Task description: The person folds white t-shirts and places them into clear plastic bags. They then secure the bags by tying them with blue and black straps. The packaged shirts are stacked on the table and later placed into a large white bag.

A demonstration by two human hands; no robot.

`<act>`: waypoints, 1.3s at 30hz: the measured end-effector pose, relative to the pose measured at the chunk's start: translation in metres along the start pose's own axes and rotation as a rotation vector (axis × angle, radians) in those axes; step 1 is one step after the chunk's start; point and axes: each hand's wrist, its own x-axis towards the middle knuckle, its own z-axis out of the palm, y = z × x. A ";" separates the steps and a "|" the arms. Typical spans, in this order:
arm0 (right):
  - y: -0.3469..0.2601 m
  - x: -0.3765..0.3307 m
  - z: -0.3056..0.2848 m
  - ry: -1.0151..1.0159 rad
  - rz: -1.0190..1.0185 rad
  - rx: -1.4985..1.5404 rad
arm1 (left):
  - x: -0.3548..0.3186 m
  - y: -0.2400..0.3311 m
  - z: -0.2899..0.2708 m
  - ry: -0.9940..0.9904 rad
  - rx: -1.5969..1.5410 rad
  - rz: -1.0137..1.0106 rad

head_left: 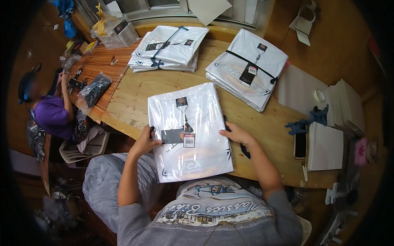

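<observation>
A white T-shirt folded in a clear plastic bag (193, 110), with black hang tags and a neck label, lies in front of me over the table's near edge. It may top a stack; the layers beneath are hidden. My left hand (143, 142) grips its left edge, thumb on top. Its right edge is held by my right hand (239, 135), thumb pressing on the plastic. Under that hand a dark strip (245, 151) hangs down, and a bit of dark material also shows by the left fingers. Farther back lie two tied stacks of bagged white shirts, the left stack (168, 43) and the right stack (248, 67).
On the wooden table (131, 98), at right, are dark blue cloth strips (310, 121), a phone (300, 145), white sheets (325, 147) and a tape roll (319, 96). A large plastic bag (106, 188) stands left of me. A co-worker in purple (51, 117) sits farther left.
</observation>
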 end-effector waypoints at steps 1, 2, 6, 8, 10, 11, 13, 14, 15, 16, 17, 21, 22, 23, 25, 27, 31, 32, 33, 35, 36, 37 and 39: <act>0.003 -0.004 -0.008 0.010 -0.109 -0.100 | -0.005 0.000 -0.008 -0.009 0.152 0.014; 0.004 -0.011 -0.020 -0.027 -0.008 -0.044 | -0.009 0.001 -0.019 0.047 0.061 -0.003; 0.002 -0.034 -0.069 -0.095 0.115 -0.096 | -0.038 0.028 -0.071 0.028 -0.326 -0.027; -0.002 -0.038 -0.080 -0.036 0.114 -0.087 | -0.049 0.029 -0.079 0.017 -0.568 0.134; -0.001 -0.037 -0.086 0.018 0.127 -0.131 | -0.052 0.023 -0.080 0.041 -0.819 0.386; -0.001 -0.036 -0.088 0.041 0.139 -0.185 | -0.056 0.025 -0.083 0.157 -0.962 0.403; -0.008 -0.035 -0.088 0.014 0.127 -0.275 | -0.059 0.024 -0.094 0.190 -1.088 0.482; -0.007 -0.033 -0.085 0.056 0.109 -0.294 | -0.059 0.022 -0.098 0.215 -1.076 0.541; -0.005 -0.030 -0.081 0.098 0.088 -0.314 | -0.057 0.021 -0.099 0.189 -1.099 0.577; -0.004 -0.026 -0.077 0.142 0.067 -0.334 | -0.055 0.022 -0.096 0.210 -1.140 0.571; -0.004 -0.021 -0.073 0.205 0.080 -0.294 | -0.050 0.026 -0.090 0.229 -1.181 0.566; -0.012 0.001 -0.042 0.381 0.147 0.025 | -0.013 0.045 -0.064 0.248 -1.448 0.581; -0.015 0.006 -0.029 0.410 0.162 0.141 | -0.001 0.050 -0.056 0.265 -1.552 0.549; -0.014 0.009 -0.016 0.391 0.094 0.086 | 0.014 0.054 -0.046 0.227 -1.575 0.484; 0.004 0.015 0.010 0.535 -0.145 -0.151 | 0.034 0.079 -0.018 0.154 -1.488 0.320; 0.015 0.009 0.031 0.612 -0.208 -0.228 | 0.042 0.113 0.022 -0.026 -1.128 0.180; 0.004 -0.022 0.048 0.442 0.061 -0.080 | 0.051 0.138 0.129 -0.312 -0.402 0.530; 0.023 -0.022 0.047 0.490 0.028 -0.203 | 0.054 0.133 0.149 -0.331 -0.327 0.561; 0.021 -0.031 0.038 0.422 0.059 -0.266 | 0.054 0.126 0.159 -0.338 -0.275 0.522; 0.001 -0.058 0.012 0.288 0.124 -0.391 | 0.055 0.115 0.173 -0.355 -0.172 0.449; -0.007 -0.064 0.002 0.293 0.107 -0.393 | 0.059 0.111 0.179 -0.319 -0.134 0.531; -0.014 -0.070 -0.007 0.293 0.097 -0.396 | 0.060 0.106 0.184 -0.285 -0.103 0.608; -0.032 -0.075 -0.013 0.266 -0.007 -0.386 | 0.061 0.106 0.183 -0.274 0.110 0.751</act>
